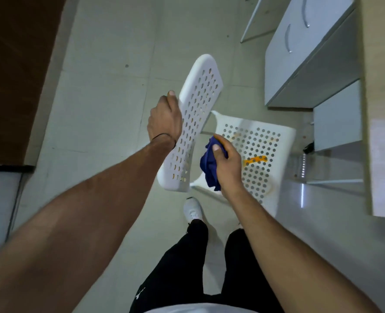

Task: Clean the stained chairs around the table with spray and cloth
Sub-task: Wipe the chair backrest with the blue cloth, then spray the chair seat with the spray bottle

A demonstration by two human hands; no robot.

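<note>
One white perforated chair (263, 141) stands at the centre of the frame on the tiled floor (110, 91). The left hand (164, 118) grips the edge of its backrest (198, 105), fingers curled round it. The right hand (228, 163) clutches one bunched blue cloth (208, 170), thumb pressed on it, just above the seat's left side. One bold orange stain (256, 159) streaks the seat. At upper right, a grey drawer unit (284, 71) shows two curved handles.
</note>
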